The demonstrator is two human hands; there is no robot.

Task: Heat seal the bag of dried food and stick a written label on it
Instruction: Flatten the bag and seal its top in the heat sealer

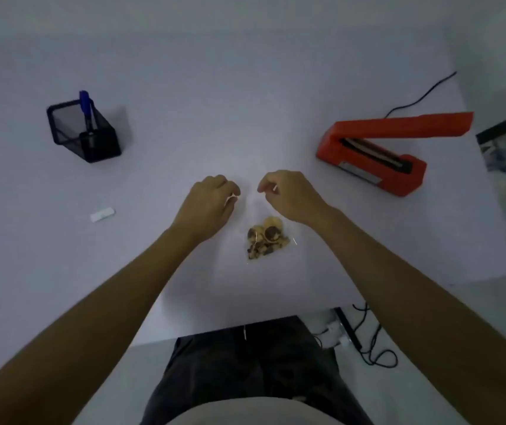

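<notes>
The clear bag (260, 228) lies at table centre, its long axis running six to twelve o'clock. Left hand (207, 204) and right hand (288, 194) each pinch a top corner. The sealer (377, 154) sits at two o'clock, nearer the right hand.

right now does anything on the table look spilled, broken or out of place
Nothing stands out. The dried food sits in a heap inside the clear bag, none scattered. The left hand and right hand pinch its top edge. The red heat sealer stands open, which suits the job.
</notes>
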